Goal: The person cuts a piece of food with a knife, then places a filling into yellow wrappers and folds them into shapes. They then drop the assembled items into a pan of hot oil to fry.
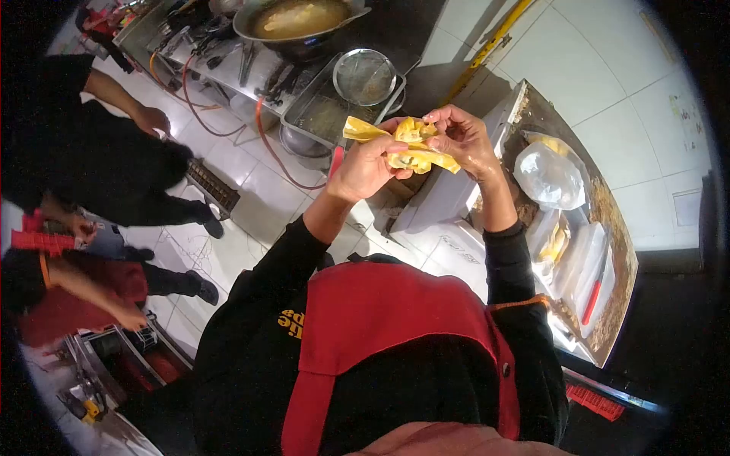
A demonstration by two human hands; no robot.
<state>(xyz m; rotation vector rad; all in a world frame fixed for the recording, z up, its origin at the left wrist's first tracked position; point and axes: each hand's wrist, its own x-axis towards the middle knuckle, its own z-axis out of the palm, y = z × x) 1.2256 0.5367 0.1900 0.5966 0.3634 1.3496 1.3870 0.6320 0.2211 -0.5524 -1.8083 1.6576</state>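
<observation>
Both my hands are raised in front of my chest and together hold a yellow dough wrapper (417,155) that is folded and crumpled. My left hand (365,166) grips it from the left side, with a yellow corner sticking out above the thumb. My right hand (465,138) pinches its top and right edge with the fingertips. I wear black sleeves and a red apron (380,327).
A wok of yellowish liquid (300,19) sits on a stove at the top, with a round wire strainer (365,76) beside it. A counter (620,251) at the right carries a plastic bag (547,176), containers and a red-handled tool (592,302). Two other people (91,159) stand at the left.
</observation>
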